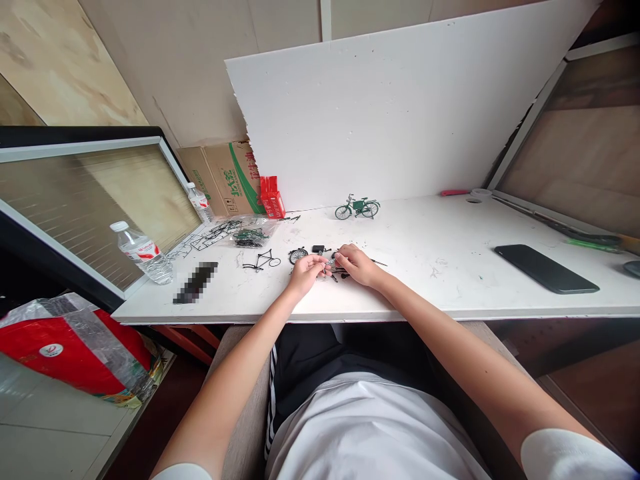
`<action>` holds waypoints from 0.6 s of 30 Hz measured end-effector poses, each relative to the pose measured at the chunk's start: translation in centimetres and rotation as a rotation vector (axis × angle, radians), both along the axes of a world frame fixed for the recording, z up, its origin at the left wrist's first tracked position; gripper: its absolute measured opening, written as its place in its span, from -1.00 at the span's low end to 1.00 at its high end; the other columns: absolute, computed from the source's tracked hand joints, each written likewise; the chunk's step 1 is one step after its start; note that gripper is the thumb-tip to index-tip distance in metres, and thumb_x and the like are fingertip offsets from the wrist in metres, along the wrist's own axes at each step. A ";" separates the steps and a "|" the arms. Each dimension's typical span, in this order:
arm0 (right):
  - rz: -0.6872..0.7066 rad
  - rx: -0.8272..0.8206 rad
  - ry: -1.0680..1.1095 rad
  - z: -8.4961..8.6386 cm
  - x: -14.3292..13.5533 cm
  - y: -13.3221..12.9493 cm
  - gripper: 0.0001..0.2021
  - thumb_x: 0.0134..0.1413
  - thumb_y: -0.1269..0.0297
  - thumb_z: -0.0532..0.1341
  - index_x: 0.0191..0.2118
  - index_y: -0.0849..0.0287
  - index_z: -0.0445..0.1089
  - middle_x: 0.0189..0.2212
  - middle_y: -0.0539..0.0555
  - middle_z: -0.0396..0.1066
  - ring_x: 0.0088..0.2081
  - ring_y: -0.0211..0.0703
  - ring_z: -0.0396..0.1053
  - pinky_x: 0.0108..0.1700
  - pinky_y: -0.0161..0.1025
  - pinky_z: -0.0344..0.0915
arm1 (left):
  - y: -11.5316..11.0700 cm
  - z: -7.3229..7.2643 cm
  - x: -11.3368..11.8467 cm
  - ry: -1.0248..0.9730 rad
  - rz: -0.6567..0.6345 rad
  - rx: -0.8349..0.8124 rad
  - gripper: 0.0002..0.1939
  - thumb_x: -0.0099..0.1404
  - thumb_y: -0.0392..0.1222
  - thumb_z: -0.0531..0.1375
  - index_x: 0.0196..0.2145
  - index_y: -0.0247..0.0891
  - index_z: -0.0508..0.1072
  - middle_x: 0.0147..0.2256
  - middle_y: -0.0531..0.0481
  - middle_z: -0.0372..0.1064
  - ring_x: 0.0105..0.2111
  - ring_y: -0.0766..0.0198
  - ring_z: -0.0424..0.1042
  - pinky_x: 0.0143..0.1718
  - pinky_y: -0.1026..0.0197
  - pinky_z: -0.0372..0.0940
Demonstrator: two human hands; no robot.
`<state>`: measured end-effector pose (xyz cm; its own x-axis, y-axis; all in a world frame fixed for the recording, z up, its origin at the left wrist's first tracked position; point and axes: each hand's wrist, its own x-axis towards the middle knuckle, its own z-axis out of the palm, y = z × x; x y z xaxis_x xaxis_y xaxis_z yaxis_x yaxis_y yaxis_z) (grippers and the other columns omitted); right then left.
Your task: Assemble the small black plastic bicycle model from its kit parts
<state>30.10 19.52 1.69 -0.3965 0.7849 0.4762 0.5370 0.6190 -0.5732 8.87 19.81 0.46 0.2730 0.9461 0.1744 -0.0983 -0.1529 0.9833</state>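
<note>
My left hand (306, 275) is closed in a pinch above the white table (400, 293), its fingertips around a small part too tiny to name. Close beside it, my right hand (356, 264) is also closed, its fingertips meeting near the same spot; what they grip is hidden. Dark model bicycle parts lie around the hands. Among them are a spoked wheel (299, 255), a small black box-shaped piece (319, 249) and, to the left, a thin black bicycle frame (262, 260). Behind them stands a green model bicycle (357, 207), upright and looking assembled.
At left are bottles (145, 252), (199, 201), part frames (215, 233) and a plastic bag of parts (251, 236). A red box (271, 198) stands before a carton (225, 177). A black phone (545, 268) lies right; a white board (390, 120) leans behind.
</note>
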 end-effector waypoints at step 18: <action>-0.015 0.005 -0.002 0.0 0.0 0.0 -0.58 0.49 0.05 0.04 -0.35 0.10 0.48 -0.27 0.16 0.52 -0.11 0.06 0.39 0.09 -0.01 0.27 | 0.2 -0.2 0.0 0.031 0.013 0.011 -0.92 0.25 -0.28 0.30 -0.29 -0.34 0.53 -0.37 -0.11 0.59 -0.43 0.27 0.56 -0.30 0.22 0.44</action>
